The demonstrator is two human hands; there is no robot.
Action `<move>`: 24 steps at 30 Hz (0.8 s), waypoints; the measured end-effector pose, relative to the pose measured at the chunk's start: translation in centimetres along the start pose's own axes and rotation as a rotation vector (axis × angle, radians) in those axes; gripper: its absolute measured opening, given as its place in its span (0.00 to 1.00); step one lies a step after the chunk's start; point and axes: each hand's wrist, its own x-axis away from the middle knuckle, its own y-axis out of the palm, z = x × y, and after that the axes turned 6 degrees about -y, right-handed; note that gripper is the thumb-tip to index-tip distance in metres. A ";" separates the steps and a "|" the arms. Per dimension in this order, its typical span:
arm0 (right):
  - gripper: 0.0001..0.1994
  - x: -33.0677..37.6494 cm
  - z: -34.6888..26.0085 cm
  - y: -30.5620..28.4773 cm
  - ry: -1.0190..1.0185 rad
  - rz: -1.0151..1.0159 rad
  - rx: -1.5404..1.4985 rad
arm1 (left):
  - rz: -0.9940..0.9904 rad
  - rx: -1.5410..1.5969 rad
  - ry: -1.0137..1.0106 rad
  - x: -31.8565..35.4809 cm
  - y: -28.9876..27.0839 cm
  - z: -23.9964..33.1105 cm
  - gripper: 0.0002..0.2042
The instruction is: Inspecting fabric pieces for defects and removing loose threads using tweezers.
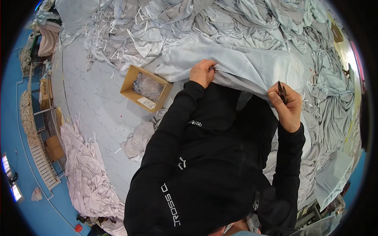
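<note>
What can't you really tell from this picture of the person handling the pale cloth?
- Head view: what the small dark tool in the right hand is; it is too small and half hidden by the fingers.
- How the left hand grips the pale cloth; its fingers curl under the fold.
- What fills the cardboard box: blurred.
- The table under the heaps of cloth.

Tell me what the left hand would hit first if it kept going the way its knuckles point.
The left hand already grips the edge of the pale blue fabric sheet. Pushed onward, away from the body, it would probably press straight into that sheet, then the grey fabric heap behind; depth is uncertain.
</note>
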 end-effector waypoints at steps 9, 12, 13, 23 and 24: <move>0.01 2.9 -2.0 -3.8 -0.101 0.362 0.064 | 0.427 -0.085 -0.079 -1.8 -0.1 -4.7 0.12; 0.03 6.0 -2.6 -9.5 -0.144 0.503 0.304 | 0.516 -0.053 -0.094 -1.3 -4.9 -5.0 0.16; 0.05 7.3 -2.2 -11.3 -0.187 0.545 0.188 | 0.571 -0.094 0.003 -1.1 -7.0 -4.5 0.17; 0.08 16.1 4.6 -26.3 -0.053 1.035 0.341 | 0.216 0.480 -0.131 0.7 -17.6 4.0 0.05; 0.08 15.4 6.3 -26.9 0.084 0.979 0.328 | -0.045 0.899 -0.283 0.3 -17.7 3.8 0.05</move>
